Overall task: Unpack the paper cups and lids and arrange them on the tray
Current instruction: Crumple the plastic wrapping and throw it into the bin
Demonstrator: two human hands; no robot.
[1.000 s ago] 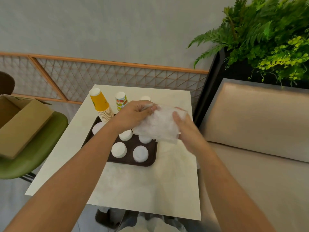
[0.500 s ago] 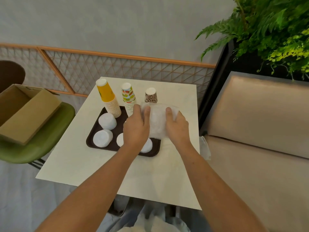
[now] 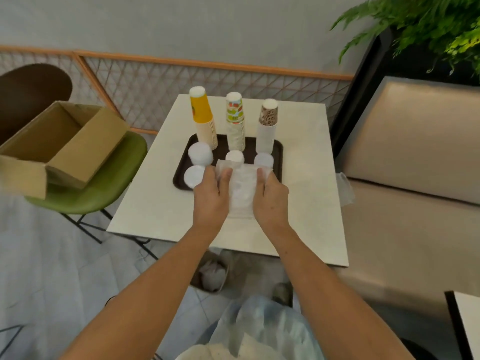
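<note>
Holds a clear plastic bag (image 3: 240, 189) between left hand (image 3: 210, 194) and right hand (image 3: 270, 197), over the near edge of a dark tray (image 3: 181, 175) on the pale surface (image 3: 306, 203). Shows three upside-down cup stacks along the tray's far side: yellow stack (image 3: 204, 120), fruit-print stack (image 3: 235, 123), brown stack (image 3: 267, 126). Shows white lids (image 3: 200, 153) piled before them. Shows a cardboard box (image 3: 62, 144) on a green chair (image 3: 109, 183) at left.

One head-worn wide-angle camera looks forward and steeply down from close above the surface (image 3: 306, 162); the tray (image 3: 277, 151) lies toward 12 o'clock, and the forearms (image 3: 155, 281) reach in from 6 o'clock.
</note>
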